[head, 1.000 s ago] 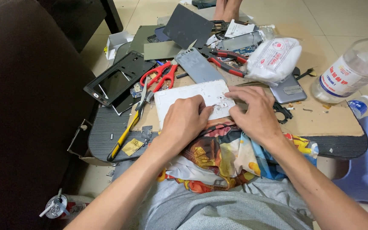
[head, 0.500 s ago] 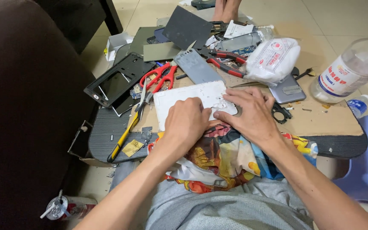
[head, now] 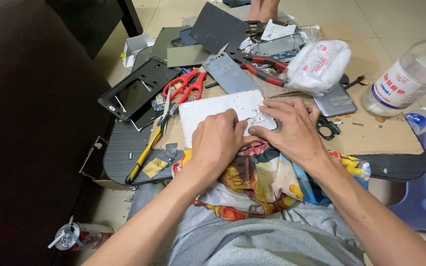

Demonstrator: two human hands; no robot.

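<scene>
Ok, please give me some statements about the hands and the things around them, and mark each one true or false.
1. Both hands, the left hand and the right hand, rest on the white panel. True.
2. The red-handled scissors are held in the left hand. False: they lie on the board, beyond the panel.
3. The clear plastic bottle lies to the right. True.
4. The yellow-handled tool is in the right hand. False: it lies loose, left of the panel.
</scene>
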